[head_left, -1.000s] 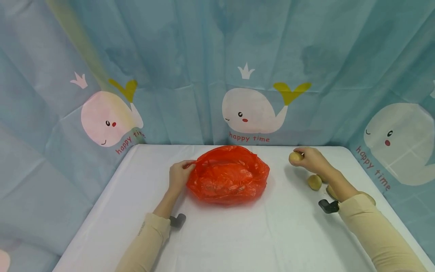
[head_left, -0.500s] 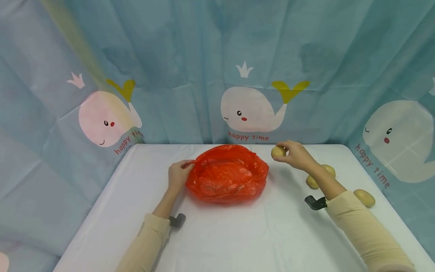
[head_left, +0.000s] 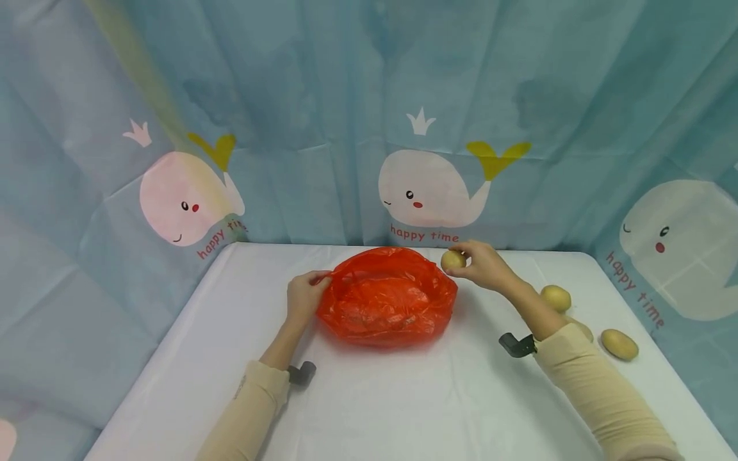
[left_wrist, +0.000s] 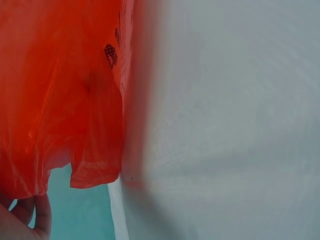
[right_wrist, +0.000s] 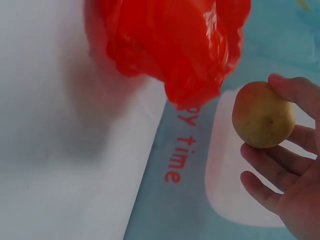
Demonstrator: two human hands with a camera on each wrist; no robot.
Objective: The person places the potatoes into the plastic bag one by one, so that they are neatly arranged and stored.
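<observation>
A red plastic bag [head_left: 383, 301] stands on the table with its mouth spread. The left hand [head_left: 303, 298] pinches the left end of its rim; in the left wrist view the fingers [left_wrist: 42, 214] hold the bag's edge [left_wrist: 95, 145]. Above the table, just beside the bag's right rim, the right hand [head_left: 484, 266] grips a round yellow-brown potato [head_left: 453, 260] between thumb and fingers. The right wrist view shows this potato [right_wrist: 263, 115] in the right hand [right_wrist: 292, 155], apart from the red bag [right_wrist: 175, 45].
Three potatoes lie on the white table at the right: one [head_left: 556, 298] behind, one [head_left: 579, 328] partly hidden by the right forearm, and one [head_left: 619, 344] near the right edge. A blue curtain [head_left: 323, 192] with whale prints hangs behind the table.
The right hand has carried the potato leftward from the potatoes at the right to the bag's right rim. The left hand still holds the bag in the same place.
</observation>
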